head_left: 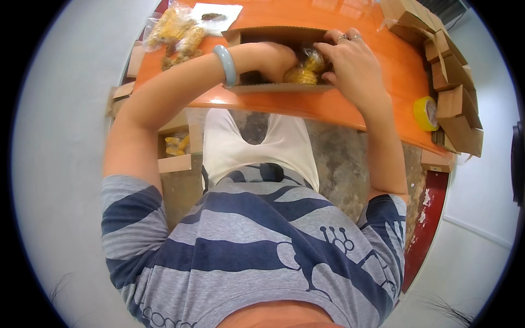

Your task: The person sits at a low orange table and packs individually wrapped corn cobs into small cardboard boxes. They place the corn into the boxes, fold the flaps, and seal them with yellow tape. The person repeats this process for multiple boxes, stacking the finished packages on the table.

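Note:
An open cardboard box (283, 87) lies lengthwise before me near the table's front edge. Corn cobs in clear plastic wrapping (301, 76) rest inside, towards its right end. My left hand (279, 59) reaches down into the box from the left, wrist bent, just beside the corn. Its fingers are hidden behind the hand, so what they hold does not show. My right hand (354, 61) lies over the box's right end, thumb and forefinger spread beside the wrapped corn and the other fingers curled at the far corner. Whether it grips the box or the wrapping is unclear.
Bagged corn (176, 30) lies at the table's back left, beside a white sheet (223, 12) bearing a dark cob-like item. Folded cardboard boxes (455, 92) line the right edge, near a yellow tape roll (425, 114). Below left, another box (175, 165) holds corn.

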`<act>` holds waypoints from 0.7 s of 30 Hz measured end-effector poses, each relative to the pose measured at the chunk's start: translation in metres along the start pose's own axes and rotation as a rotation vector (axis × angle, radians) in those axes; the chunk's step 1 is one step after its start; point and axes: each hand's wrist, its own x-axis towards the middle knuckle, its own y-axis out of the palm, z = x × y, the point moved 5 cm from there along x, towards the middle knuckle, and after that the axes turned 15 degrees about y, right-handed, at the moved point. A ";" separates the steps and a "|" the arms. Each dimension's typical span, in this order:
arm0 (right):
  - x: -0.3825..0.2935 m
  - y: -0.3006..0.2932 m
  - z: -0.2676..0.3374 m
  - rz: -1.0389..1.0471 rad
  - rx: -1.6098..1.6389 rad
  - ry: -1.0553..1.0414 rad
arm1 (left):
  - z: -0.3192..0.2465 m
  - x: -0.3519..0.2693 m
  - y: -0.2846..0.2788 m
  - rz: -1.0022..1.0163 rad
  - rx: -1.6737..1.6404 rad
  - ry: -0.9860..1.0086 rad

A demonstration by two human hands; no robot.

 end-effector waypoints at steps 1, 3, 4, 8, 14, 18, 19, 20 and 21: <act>0.005 0.005 -0.003 0.048 -0.033 -0.017 | -0.002 -0.003 -0.007 -0.059 0.033 0.018; 0.012 0.012 -0.008 0.152 -0.093 -0.004 | -0.009 -0.013 -0.020 -0.177 0.101 0.041; 0.019 0.014 -0.004 0.200 -0.106 0.003 | -0.013 -0.023 -0.023 -0.242 0.125 0.056; 0.034 0.026 0.005 0.356 -0.168 0.017 | -0.035 -0.050 -0.045 -0.376 0.245 0.076; 0.045 0.037 0.016 0.505 -0.197 0.007 | -0.049 -0.115 -0.062 -0.560 0.347 0.017; 0.045 0.057 0.008 0.509 -0.155 -0.037 | -0.020 -0.175 -0.049 -0.776 -0.055 -0.015; 0.046 0.065 0.004 0.531 -0.216 -0.057 | 0.000 -0.189 -0.038 -0.838 -0.134 -0.054; 0.048 0.068 0.007 0.599 -0.290 -0.064 | 0.016 -0.205 -0.027 -0.897 -0.213 -0.102; 0.051 0.065 0.012 0.581 -0.247 -0.076 | 0.031 -0.224 -0.015 -0.957 -0.290 -0.153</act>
